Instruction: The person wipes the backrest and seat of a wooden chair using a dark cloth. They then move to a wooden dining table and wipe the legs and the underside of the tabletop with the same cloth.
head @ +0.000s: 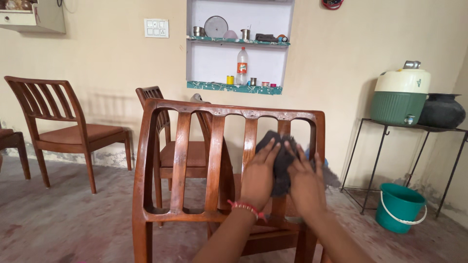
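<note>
Cloth: dark grey rag (280, 160), pressed flat against the upper right slats of the nearest chair's backrest, under both hands.
Left hand: left hand (259, 173) lies palm-down on the rag's left part, fingers together and stretched upward, flat rather than closed around it; a red thread bracelet (246, 208) circles the wrist.
Right hand: right hand (306, 180) rests just beside the left, fingers slightly spread, pressing on the rag's right part without clutching it.
Chair in hand: polished wooden chair (180, 160) with vertical slats, its backrest facing the camera, standing on a reddish floor (63, 224).
Other chairs: 2 more wooden chairs with brown cushions, 1 just behind the near one (168, 146), 1 well apart at the left wall (63, 126).
Wall niche: shelves (236, 87) hold a plastic bottle (242, 65), cups and a round steel plate.
Right side: metal stand (390, 127) carries a green and cream water cooler (400, 95) and a black clay pot (441, 111); a teal bucket (397, 207) sits on the floor beneath.
</note>
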